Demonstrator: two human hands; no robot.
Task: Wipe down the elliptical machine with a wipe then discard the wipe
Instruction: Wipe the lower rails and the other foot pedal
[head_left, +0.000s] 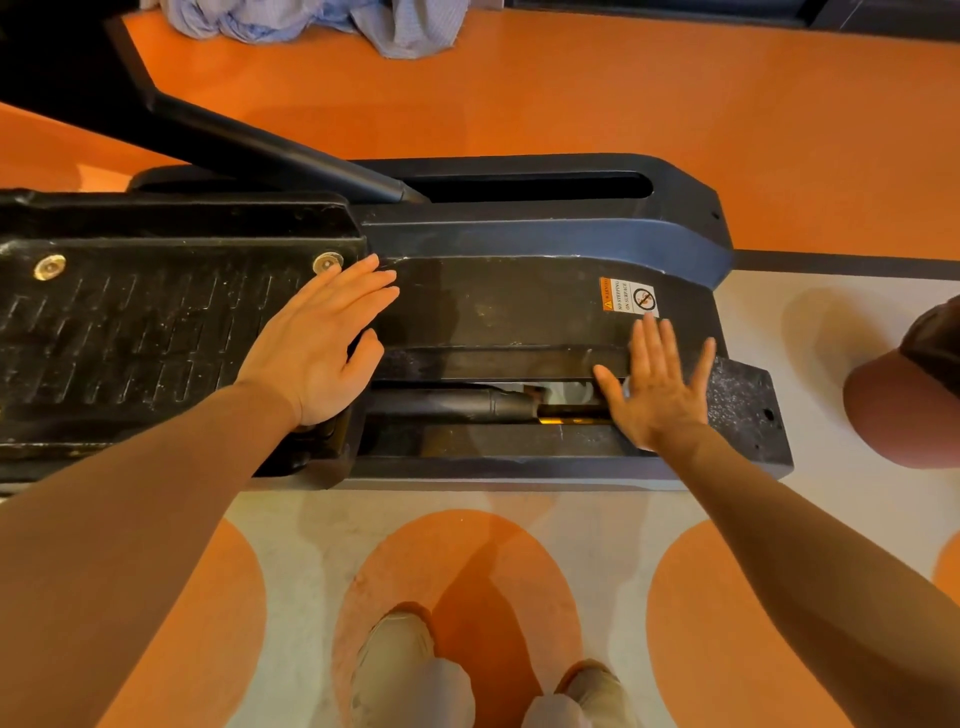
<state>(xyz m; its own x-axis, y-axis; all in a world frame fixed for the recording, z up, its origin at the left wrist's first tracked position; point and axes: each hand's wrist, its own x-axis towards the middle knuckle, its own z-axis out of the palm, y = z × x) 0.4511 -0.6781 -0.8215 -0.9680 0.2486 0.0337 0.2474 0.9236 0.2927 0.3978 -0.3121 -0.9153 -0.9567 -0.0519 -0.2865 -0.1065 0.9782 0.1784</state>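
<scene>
The black rear base of the elliptical machine (519, 312) lies across the view, with its ribbed foot pedal (130, 322) at the left. My left hand (322, 338) rests flat on the pedal's right end, fingers straight. My right hand (657, 384) lies spread, fingers straight, on the base's near rail just below a warning sticker (628, 297). A bit of white wipe (566, 391) shows in the slot left of my right hand, and a sliver peeks out beside the palm. Whether the hand presses the wipe is unclear.
Orange and pale grey floor surrounds the machine. A black bar (270, 150) slants from the upper left into the base. Crumpled light blue cloth (311, 21) lies at the top. A brown rounded object (904, 395) sits at the right edge. My shoes (488, 680) stand below.
</scene>
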